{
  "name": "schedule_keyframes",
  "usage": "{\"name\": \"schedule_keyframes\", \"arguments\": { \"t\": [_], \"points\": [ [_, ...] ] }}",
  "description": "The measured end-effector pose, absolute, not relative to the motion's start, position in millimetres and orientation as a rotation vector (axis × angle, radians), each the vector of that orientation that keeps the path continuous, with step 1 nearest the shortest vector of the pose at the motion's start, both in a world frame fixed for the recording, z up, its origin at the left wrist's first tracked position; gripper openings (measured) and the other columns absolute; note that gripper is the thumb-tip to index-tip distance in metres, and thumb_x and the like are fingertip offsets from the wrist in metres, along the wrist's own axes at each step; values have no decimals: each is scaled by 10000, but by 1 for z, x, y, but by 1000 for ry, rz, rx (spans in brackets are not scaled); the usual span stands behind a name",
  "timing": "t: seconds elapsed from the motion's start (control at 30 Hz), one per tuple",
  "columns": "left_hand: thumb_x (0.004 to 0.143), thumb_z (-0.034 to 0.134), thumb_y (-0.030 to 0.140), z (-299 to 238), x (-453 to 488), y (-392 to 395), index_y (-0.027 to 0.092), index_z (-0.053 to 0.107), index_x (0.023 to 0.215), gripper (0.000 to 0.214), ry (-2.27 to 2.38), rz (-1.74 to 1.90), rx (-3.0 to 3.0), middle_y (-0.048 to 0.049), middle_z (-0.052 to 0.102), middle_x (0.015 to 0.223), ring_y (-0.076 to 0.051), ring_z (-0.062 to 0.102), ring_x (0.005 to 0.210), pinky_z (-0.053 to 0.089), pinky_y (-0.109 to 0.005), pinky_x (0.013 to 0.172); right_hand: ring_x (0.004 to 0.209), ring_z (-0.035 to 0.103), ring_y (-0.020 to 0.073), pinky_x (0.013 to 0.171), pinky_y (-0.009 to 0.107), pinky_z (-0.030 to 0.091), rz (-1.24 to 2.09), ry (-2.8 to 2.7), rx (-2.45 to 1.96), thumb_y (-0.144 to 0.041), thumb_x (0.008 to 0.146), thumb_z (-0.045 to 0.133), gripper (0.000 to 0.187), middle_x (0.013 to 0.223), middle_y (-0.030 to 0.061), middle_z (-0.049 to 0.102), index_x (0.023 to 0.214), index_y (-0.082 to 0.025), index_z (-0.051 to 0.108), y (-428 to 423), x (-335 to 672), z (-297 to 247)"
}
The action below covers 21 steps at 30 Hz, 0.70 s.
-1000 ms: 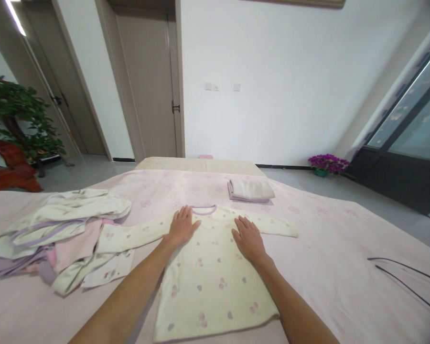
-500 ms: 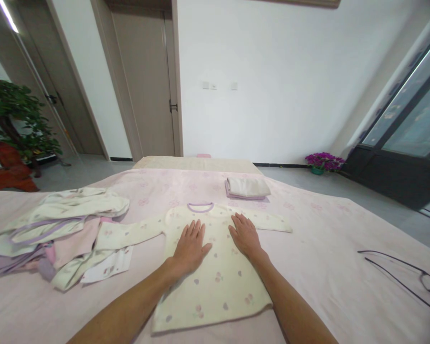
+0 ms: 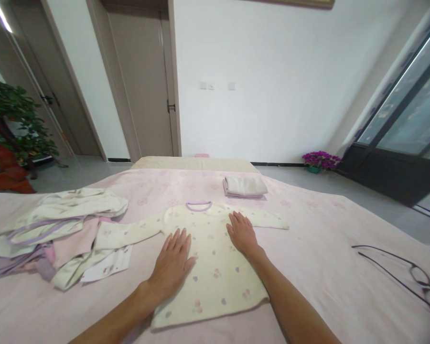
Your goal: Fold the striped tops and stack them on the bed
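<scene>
A pale yellow long-sleeved top (image 3: 211,267) with small heart prints and a lilac neckband lies spread flat on the pink bedspread (image 3: 326,248). My left hand (image 3: 172,267) rests flat on its lower left side, fingers spread. Higher up, near the right shoulder of the top, my right hand (image 3: 241,234) presses flat with its fingers stretched out. Neither hand holds anything.
A loose heap of pale clothes (image 3: 53,229) lies on the bed at the left. A folded cloth stack (image 3: 244,186) sits beyond the top. Glasses (image 3: 415,277) lie at the right. A plant (image 3: 10,124), doors and purple flowers (image 3: 320,160) stand around the room.
My left hand has slid down the top from beside the neckband toward me. My right hand has stayed near the right shoulder. The view has drifted slightly.
</scene>
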State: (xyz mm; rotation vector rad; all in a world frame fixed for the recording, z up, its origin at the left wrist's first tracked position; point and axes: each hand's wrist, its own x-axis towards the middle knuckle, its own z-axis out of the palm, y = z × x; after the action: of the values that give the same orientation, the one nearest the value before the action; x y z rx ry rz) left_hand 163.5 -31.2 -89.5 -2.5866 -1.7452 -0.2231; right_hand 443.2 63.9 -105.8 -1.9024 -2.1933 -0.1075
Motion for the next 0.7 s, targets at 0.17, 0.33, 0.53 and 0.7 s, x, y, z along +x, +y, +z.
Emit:
{"name": "schedule_keyframes", "arguments": {
  "t": [0.17, 0.33, 0.53, 0.7],
  "points": [
    [971, 317, 592, -88, 174, -52, 199, 259, 1557, 708, -1602, -179, -2808, -105, 146, 1638, -291, 106, 1513, 175, -508, 1222, 1473, 242, 286, 1189, 478, 150, -204, -2254, -1961, -364, 1009, 290, 562, 1580, 131, 327, 1507, -118, 372, 68, 441, -110],
    [979, 333, 570, -86, 175, -52, 202, 267, 1555, 686, -1614, -164, -2796, -116, 156, 1634, -297, 107, 1511, 162, -507, 1226, 1497, 154, 317, 1205, 519, 56, -312, -2344, -1808, -390, 992, 344, 613, 1601, 170, 238, 1509, -61, 355, 59, 423, -92],
    [977, 382, 531, -91, 176, -52, 214, 293, 1546, 657, -1569, -203, -2771, -120, 190, 1625, -304, 142, 1504, 195, -529, 1214, 1501, 154, 288, 1211, 473, 99, -67, -2522, -1569, -508, 1009, 224, 697, 1601, 170, 227, 1528, -51, 306, 47, 374, -95],
    [975, 408, 513, -92, 175, -52, 234, 277, 1551, 654, -1566, -208, -2766, -124, 172, 1628, -309, 140, 1503, 206, -537, 1209, 1507, 108, 295, 1208, 479, 69, 62, -2470, -1720, -527, 1006, 182, 736, 1615, 178, 166, 1541, -26, 252, 83, 369, -104]
  ]
}}
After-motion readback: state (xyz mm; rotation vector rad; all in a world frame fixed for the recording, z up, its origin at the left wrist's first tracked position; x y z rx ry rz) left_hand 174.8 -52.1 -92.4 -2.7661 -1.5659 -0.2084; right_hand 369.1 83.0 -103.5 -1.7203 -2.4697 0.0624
